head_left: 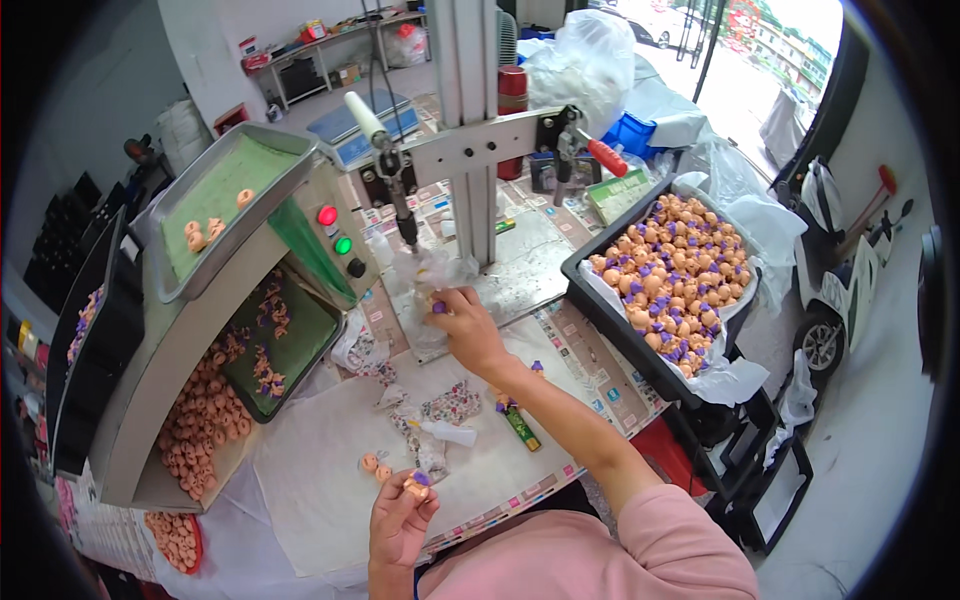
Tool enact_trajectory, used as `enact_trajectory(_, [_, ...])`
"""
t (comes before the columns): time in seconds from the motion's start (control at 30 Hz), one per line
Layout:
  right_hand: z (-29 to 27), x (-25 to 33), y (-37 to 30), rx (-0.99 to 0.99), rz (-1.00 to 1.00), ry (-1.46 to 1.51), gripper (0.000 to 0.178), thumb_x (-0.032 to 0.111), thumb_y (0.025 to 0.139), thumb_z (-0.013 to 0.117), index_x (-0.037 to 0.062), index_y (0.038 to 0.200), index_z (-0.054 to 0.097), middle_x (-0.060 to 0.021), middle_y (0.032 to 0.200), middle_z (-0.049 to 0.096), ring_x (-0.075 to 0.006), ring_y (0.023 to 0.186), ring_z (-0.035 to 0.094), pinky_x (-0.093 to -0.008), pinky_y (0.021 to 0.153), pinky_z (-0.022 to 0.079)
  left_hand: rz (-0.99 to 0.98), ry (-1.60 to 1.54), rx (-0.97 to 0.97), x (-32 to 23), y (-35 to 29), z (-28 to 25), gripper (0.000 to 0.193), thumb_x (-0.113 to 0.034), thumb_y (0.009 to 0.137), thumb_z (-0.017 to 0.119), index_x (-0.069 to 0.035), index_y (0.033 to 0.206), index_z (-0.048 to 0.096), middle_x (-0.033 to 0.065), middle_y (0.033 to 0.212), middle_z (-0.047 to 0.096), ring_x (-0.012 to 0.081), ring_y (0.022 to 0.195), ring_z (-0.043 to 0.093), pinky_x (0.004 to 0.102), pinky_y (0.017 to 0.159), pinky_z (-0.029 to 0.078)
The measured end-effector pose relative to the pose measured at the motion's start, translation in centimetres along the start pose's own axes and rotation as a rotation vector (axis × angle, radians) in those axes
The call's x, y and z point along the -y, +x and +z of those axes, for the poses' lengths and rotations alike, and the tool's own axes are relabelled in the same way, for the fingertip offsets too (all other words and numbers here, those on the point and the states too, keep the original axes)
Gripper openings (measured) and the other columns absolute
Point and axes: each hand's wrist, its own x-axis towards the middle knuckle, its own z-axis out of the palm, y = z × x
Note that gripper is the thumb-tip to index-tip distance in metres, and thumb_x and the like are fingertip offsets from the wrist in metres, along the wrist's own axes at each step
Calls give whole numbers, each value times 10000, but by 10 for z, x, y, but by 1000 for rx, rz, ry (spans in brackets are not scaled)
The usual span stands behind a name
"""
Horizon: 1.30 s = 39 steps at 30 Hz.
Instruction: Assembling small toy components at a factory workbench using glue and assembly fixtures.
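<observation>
Near the front edge of the table, my left hand (398, 525) is closed in a pinch on a small peach-coloured doll piece with a purple part (418, 484). Two loose peach doll heads (375, 466) lie on the white cloth just beyond it. My right hand (468, 325) reaches out to the metal clamp press (405, 205). Its fingers close round a small doll piece with purple on it (438, 307), mostly hidden, against a fixture wrapped in clear plastic (425, 272) beneath the left clamp.
At right stands a dark crate (590, 285) full of peach-and-purple doll pieces. On the left, a sloped bin (130, 440) holds many heads, with a green tray (305, 365) inside and a metal tray (290, 150) above. A white squeeze bottle (450, 433) and patterned cloth (452, 402) lie mid-table.
</observation>
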Motion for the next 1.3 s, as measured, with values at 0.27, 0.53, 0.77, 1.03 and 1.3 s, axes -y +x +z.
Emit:
enact_trajectory(0.27, [-198,-33,-50,-324,395,-460,306,-75,798,570,24,1068,676,-186,1159,592,-345,1057,580,-376,916,481,139,99,-50,-20,-4,-18,312,-83,934,570,-50,1236,498,107,1090,601,197,981,613,290,834,551])
enact_trajectory(0.53, [-280,-53,-101,-299,473,-561,255,-27,868,531,-15,1097,643,-191,1118,650,-324,1031,625,-359,903,477,176,257,-5,-40,38,20,263,-55,939,569,-4,1192,516,104,1101,594,181,1002,617,280,890,531])
enact_trajectory(0.77, [-233,31,-93,-68,421,-101,178,-25,846,592,-22,1008,664,-164,905,671,-278,863,660,-327,786,501,79,426,132,-46,159,43,193,-107,920,624,-34,1095,587,17,983,617,116,929,606,236,811,511])
enact_trajectory(1.03, [-196,95,-91,195,308,147,163,11,833,649,16,991,688,-162,901,685,-296,839,672,-342,731,524,606,989,-51,-26,281,52,252,-181,850,716,-28,1025,616,26,1014,619,137,915,579,251,703,475])
enact_trajectory(1.3, [-183,97,-48,185,132,164,159,22,836,654,28,990,691,-147,890,686,-291,818,665,-351,717,525,820,1173,-32,-11,287,50,404,-139,769,765,-27,1115,588,110,1183,482,247,1091,484,312,781,490])
